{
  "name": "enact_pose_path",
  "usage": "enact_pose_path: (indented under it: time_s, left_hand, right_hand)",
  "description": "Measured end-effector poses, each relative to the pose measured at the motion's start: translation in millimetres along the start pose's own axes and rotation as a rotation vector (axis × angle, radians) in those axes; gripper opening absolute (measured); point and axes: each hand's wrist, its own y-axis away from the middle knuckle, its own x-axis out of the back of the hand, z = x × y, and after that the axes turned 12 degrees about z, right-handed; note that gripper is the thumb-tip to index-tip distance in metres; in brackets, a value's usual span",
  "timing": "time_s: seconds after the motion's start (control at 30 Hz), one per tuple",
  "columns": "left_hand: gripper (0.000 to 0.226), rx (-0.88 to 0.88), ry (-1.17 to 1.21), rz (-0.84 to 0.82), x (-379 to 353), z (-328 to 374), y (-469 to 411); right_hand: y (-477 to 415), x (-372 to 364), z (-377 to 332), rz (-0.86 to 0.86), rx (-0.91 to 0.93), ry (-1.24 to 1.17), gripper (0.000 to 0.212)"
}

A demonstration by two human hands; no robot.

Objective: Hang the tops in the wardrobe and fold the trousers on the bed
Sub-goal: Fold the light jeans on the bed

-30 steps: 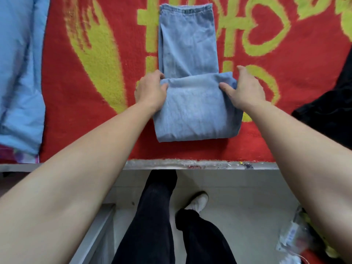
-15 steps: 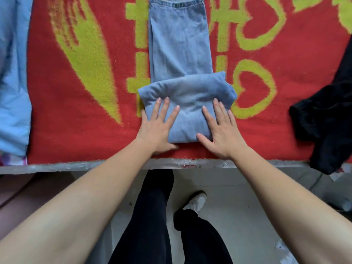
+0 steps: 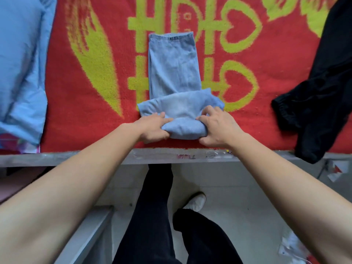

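My left hand [image 3: 152, 130] and right hand [image 3: 215, 130], flat half a second ago, now both grip the near fold of the jeans [image 3: 175, 73].

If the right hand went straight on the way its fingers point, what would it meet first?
The right hand grips the near fold of the jeans and points away from the person, slightly left. It would likely meet the jeans' folded layer just ahead, then their flat length on the red blanket.

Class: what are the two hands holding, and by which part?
The jeans: the left hand grips the left side of the near folded end, the right hand its right side.
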Motion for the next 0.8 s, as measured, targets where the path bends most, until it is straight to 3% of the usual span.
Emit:
enact_pose_path:
  time_s: [0.1,0.23,0.37,0.47,0.53,0.6,0.73,0.8]
  left_hand:
    - [0.018,-0.034,0.214,-0.035,13.0,11.1,26.6]
    - [0.029,0.054,0.461,0.114,51.6,-4.6,34.6]
    - [0.027,0.169,0.869,0.392,96.5,-32.4,11.6]
    - [0.034,0.352,0.914,0.852,113.0,-43.9,-33.1]
    - [0.038,0.526,0.805,1.092,115.7,-49.1,-52.9]
    - [0.046,0.475,0.55,1.135,107.4,-47.2,-61.6]
    - [0.06,0.062,-0.027,0.896,63.2,-28.7,-68.8]
    - [0.066,-0.014,-0.219,0.724,44.2,-35.9,-79.9]
  right_hand:
    - [8.7,23.2,1.2,-0.136,0.023,-0.107,0.05]
    - [-16.6,65.1,18.8,-0.244,-0.191,-0.433,0.067]
    - [-76.1,92.6,40.8,-0.078,-0.36,-0.702,0.071]
    - [-123.7,88.3,53.0,0.211,-0.566,-0.883,0.071]
    - [-143.2,76.0,57.4,0.347,-0.685,-0.853,0.067]
    - [-147.8,59.8,54.3,0.372,-0.658,-0.639,0.066]
    - [-132.3,22.9,28.2,0.471,-0.161,-0.121,0.064]
    - [-129.3,0.9,21.2,0.444,-0.017,0.028,0.065]
